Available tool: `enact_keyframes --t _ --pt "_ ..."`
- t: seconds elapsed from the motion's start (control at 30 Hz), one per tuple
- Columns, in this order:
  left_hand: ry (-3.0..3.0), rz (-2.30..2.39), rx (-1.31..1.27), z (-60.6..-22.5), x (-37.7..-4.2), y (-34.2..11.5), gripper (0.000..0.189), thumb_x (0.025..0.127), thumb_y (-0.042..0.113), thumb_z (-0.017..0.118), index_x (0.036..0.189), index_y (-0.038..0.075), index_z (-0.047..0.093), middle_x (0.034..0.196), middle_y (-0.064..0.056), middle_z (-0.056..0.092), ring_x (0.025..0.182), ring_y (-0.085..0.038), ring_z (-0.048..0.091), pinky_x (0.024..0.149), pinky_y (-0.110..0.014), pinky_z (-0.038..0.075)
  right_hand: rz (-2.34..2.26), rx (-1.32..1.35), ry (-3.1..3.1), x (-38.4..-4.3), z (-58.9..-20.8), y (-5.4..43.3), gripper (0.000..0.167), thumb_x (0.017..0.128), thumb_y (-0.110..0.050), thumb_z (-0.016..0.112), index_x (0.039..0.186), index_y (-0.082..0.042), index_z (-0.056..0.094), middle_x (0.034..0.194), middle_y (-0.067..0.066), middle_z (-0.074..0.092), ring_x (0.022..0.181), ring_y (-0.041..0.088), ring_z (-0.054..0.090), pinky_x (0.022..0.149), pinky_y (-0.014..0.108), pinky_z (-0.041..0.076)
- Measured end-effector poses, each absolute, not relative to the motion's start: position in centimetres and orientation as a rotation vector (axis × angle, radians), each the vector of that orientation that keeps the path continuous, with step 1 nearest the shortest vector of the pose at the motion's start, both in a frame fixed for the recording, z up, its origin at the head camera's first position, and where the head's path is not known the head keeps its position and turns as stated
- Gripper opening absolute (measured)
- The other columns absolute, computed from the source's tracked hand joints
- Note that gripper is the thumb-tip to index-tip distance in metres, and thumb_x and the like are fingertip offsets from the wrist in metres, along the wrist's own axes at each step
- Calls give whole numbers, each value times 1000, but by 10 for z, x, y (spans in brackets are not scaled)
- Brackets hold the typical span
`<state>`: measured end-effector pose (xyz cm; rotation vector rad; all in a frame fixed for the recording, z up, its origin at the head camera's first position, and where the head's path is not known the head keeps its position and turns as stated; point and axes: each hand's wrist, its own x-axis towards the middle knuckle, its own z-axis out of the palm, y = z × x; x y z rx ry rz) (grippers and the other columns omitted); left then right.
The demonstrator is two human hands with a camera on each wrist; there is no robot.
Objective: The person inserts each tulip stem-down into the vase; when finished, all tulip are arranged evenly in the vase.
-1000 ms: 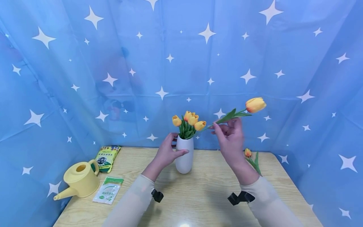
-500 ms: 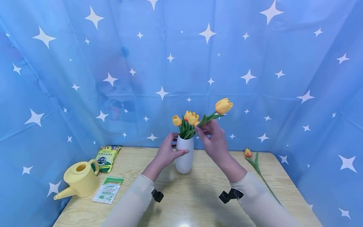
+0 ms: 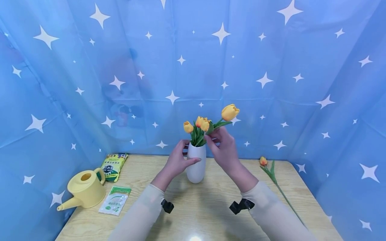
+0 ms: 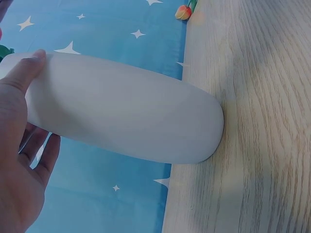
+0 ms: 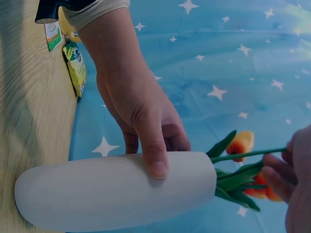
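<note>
A white vase (image 3: 196, 170) stands upright on the table with several yellow-orange tulips (image 3: 188, 127) in it. My left hand (image 3: 177, 160) grips its upper part, thumb across the front and fingers round the far side. At the right of the vase mouth, my right hand (image 3: 224, 147) pinches the stem of another yellow tulip (image 3: 230, 112), whose bloom leans up and right. In the right wrist view, a green stem (image 5: 252, 153) runs from the fingers to the mouth of the vase; its lower end is hidden inside.
One orange tulip (image 3: 263, 161) lies on the table (image 3: 187, 214) at the right. To the left are a yellow watering can (image 3: 85, 190), a yellow-green packet (image 3: 114, 167) and a white-green sachet (image 3: 115, 201). A blue starred curtain (image 3: 150, 60) hangs behind.
My right hand has moved left to the vase, bringing the tulip's stem from beside the bouquet to the vase mouth. The left hand has kept its hold on the vase.
</note>
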<state>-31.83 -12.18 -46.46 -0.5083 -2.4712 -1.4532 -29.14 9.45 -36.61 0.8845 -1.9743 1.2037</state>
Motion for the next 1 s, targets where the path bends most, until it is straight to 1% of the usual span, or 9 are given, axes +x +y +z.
enact_keyframes --t 0.3,0.53,0.77,0.87,1.0 --pt "-2465 -1453 -503 -463 -319 -122 81 90 51 92 152 17 52 142 1 60 131 -22 63 108 -47 60 1205 850 -1992 -292 -371 91 33 101 3 79 128 -1 61 111 12 79 95 26 81 73 37 68" --pt "-2463 -1461 -507 -462 -318 -122 80 91 49 92 152 17 52 142 0 59 132 -23 62 108 -48 59 1134 886 -1963 -294 -374 86 30 97 2 83 122 -3 66 108 13 80 92 26 83 68 38 68" --pt "-2457 -1469 -518 -462 -317 -122 78 90 48 94 150 18 53 141 1 59 131 -23 62 107 -48 60 1161 902 -1981 -296 -377 80 25 97 2 84 118 -6 72 104 8 78 89 22 80 71 38 67" --pt "-2456 -1469 -518 -463 -318 -122 77 90 47 94 150 18 53 141 1 59 131 -23 62 107 -47 60 1169 878 -2017 -295 -378 77 22 98 1 83 115 -7 72 102 6 77 88 20 78 72 39 67" --pt "-2458 -1469 -511 -464 -318 -122 77 90 46 94 150 19 53 141 1 59 131 -23 62 107 -48 60 1209 864 -2044 -294 -379 75 20 100 -3 82 115 -8 71 105 5 76 92 18 78 73 38 66"
